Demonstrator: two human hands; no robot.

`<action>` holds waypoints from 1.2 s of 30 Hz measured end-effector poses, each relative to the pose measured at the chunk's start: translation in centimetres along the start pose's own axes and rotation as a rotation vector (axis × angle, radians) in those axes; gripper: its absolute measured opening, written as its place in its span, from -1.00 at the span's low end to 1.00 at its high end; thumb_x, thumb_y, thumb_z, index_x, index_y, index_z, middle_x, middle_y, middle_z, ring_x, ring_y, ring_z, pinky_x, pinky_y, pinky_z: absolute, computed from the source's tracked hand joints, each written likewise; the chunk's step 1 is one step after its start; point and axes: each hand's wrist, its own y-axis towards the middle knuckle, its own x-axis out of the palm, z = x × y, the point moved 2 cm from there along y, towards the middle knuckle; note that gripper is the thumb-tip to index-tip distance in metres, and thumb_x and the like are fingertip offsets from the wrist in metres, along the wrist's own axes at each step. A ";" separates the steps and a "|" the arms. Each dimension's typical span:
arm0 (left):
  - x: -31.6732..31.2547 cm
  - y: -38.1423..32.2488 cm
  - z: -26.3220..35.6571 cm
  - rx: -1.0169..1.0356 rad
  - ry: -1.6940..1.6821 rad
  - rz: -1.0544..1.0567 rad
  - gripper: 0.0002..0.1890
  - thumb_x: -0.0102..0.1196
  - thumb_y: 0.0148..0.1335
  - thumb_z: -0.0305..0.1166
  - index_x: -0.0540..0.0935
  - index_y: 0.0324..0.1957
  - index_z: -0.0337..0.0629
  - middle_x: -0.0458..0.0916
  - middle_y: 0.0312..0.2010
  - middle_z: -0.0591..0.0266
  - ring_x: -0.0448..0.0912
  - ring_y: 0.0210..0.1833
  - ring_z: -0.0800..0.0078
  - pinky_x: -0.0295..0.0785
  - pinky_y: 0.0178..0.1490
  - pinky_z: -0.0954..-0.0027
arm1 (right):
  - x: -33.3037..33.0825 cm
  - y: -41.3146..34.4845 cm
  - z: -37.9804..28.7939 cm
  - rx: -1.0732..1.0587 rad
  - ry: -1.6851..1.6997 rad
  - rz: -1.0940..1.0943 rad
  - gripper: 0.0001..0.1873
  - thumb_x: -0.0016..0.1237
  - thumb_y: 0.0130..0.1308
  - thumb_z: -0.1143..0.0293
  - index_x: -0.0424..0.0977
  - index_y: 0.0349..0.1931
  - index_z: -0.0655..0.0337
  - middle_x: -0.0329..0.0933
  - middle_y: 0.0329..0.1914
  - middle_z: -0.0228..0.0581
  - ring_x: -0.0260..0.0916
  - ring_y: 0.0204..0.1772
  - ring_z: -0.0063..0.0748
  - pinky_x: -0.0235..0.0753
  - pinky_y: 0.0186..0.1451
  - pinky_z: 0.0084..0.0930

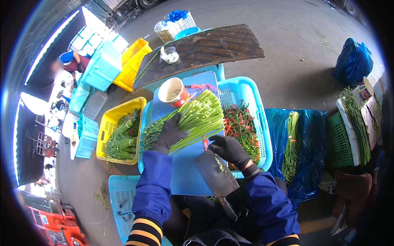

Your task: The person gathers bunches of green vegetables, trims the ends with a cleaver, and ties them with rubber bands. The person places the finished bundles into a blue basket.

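Observation:
My left hand (172, 132), in a dark glove, grips a thick bunch of flowering chive stems (201, 112) above a blue cutting board (184, 181). The pale cut ends fan toward the upper right; the bud ends lie left. My right hand (229, 149), also gloved, hovers at the board's right edge with thumb and forefinger apart. Close to its fingertips lies a red tie (205, 143). Below that hand rests a cleaver (217, 173), bits of stem on its blade and its handle toward me. Behind the bunch stands a red-and-white paper tub (173, 92) beside more red ties (203, 86).
A blue crate (260, 123) under the board holds trimmings and red ties. Left is a yellow crate (101, 138) of tied bunches; right, a bound bunch (291, 144) on blue plastic. A plank (212, 46) lies beyond. Another person (75, 60) is far left.

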 end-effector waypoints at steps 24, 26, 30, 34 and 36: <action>1.6 -7.2 2.4 0.499 0.211 0.300 -0.48 0.38 0.07 -0.35 0.52 0.09 -0.13 0.68 -0.20 0.08 0.66 -0.16 0.01 0.58 -0.07 0.10 | 3.1 0.9 -0.9 -0.361 -0.324 0.050 -0.66 0.17 0.19 0.28 0.60 -0.01 0.07 0.65 -0.06 -0.17 0.59 -0.01 -0.02 0.54 0.08 -0.15; 0.8 -7.8 2.9 0.519 0.208 0.322 -0.54 0.40 0.03 -0.33 0.56 0.00 -0.12 0.68 -0.21 0.13 0.66 -0.18 0.07 0.58 -0.08 0.11 | 1.1 2.1 -1.9 -0.277 -0.298 0.172 -0.67 0.18 0.14 0.35 0.62 -0.05 0.07 0.66 -0.15 -0.16 0.61 -0.09 -0.02 0.58 -0.03 -0.20; 0.4 -8.3 3.2 0.560 0.132 0.340 -0.59 0.34 0.01 -0.37 0.58 -0.04 -0.09 0.63 -0.31 0.16 0.62 -0.23 0.08 0.54 -0.11 0.12 | 0.5 7.2 -2.6 -0.297 -0.301 0.234 -0.79 0.10 0.21 0.47 0.65 -0.14 0.03 0.63 -0.26 -0.17 0.61 -0.17 -0.04 0.59 -0.11 -0.21; -1.1 -8.8 3.3 0.576 0.080 0.395 -0.57 0.36 -0.02 -0.35 0.57 -0.05 -0.09 0.60 -0.32 0.17 0.62 -0.24 0.09 0.54 -0.12 0.11 | 4.1 14.1 -2.5 -0.511 -0.551 0.200 -0.77 0.07 0.25 0.32 0.64 -0.09 -0.01 0.60 -0.13 -0.19 0.57 -0.07 -0.06 0.57 -0.03 -0.14; -1.9 -9.2 3.2 0.577 0.072 0.417 -0.55 0.36 -0.03 -0.35 0.56 -0.04 -0.08 0.60 -0.32 0.17 0.62 -0.24 0.09 0.54 -0.12 0.11 | 6.1 16.2 -2.4 -0.616 -0.758 0.177 -0.76 0.07 0.22 0.34 0.66 -0.11 -0.07 0.59 -0.10 -0.26 0.54 -0.04 -0.12 0.57 -0.06 -0.17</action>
